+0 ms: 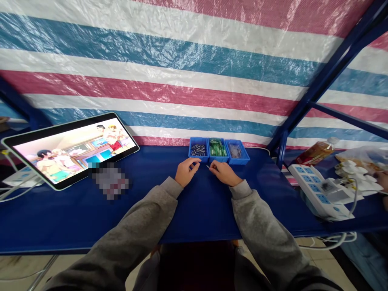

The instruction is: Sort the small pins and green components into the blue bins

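In front of three small blue bins, my left hand [186, 171] hovers with its fingers curved and a gap between thumb and forefinger; nothing shows in it. My right hand [224, 173] pinches a small thin screw-like piece [208, 166] between thumb and forefinger, its tip pointing left. Behind the left hand, the left bin holds many loose dark and silver screws [199, 150]. Green packets [217, 148] fill the middle bin. Clear plastic pieces [235, 151], too small to make out, lie in the right bin [241, 161].
The blue table [200, 218] bears a tablet [75, 149] showing a cartoon at the left, with a blurred-out patch beside it. At the right are a power strip [315, 190], a drink bottle [317, 152] and white plugs. Another person's hand [382, 180] shows at the right edge.
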Demonstrator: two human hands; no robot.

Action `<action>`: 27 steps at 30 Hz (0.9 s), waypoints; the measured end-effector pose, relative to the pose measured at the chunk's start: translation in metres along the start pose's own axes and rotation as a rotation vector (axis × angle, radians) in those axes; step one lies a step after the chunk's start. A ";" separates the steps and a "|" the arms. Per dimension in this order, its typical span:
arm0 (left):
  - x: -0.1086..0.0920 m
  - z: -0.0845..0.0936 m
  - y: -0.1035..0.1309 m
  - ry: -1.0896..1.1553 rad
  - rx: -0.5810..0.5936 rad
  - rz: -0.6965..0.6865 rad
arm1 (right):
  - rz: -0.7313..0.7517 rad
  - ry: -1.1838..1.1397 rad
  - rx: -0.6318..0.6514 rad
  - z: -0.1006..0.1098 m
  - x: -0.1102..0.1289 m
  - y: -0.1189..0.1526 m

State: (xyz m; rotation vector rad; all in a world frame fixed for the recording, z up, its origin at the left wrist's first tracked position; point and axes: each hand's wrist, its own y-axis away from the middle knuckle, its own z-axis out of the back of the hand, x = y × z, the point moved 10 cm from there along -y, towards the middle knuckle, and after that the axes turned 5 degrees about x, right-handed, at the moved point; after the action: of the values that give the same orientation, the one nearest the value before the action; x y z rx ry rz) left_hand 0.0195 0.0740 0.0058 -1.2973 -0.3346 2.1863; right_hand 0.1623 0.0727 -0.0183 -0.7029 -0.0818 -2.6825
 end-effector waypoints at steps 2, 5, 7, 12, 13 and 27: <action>-0.001 0.001 0.000 0.014 -0.002 0.005 | 0.032 -0.079 -0.026 0.004 0.006 0.001; -0.001 0.000 0.000 0.014 0.005 0.004 | 0.084 -0.153 -0.077 0.010 0.016 0.003; -0.001 -0.001 0.000 0.005 0.006 -0.001 | 0.109 -0.165 -0.127 0.016 0.020 0.004; 0.000 -0.003 0.000 -0.022 0.019 -0.014 | 0.120 -0.224 -0.162 0.019 0.021 0.005; -0.001 -0.004 0.000 -0.030 0.026 -0.022 | 0.125 -0.234 -0.158 0.019 0.021 0.005; -0.003 -0.003 -0.001 -0.048 0.014 -0.038 | 0.147 -0.277 -0.221 0.020 0.020 0.006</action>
State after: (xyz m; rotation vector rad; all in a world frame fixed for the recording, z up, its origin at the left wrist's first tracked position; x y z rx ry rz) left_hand 0.0234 0.0728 0.0070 -1.2232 -0.3584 2.1868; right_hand 0.1579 0.0635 0.0089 -1.1009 0.1912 -2.4612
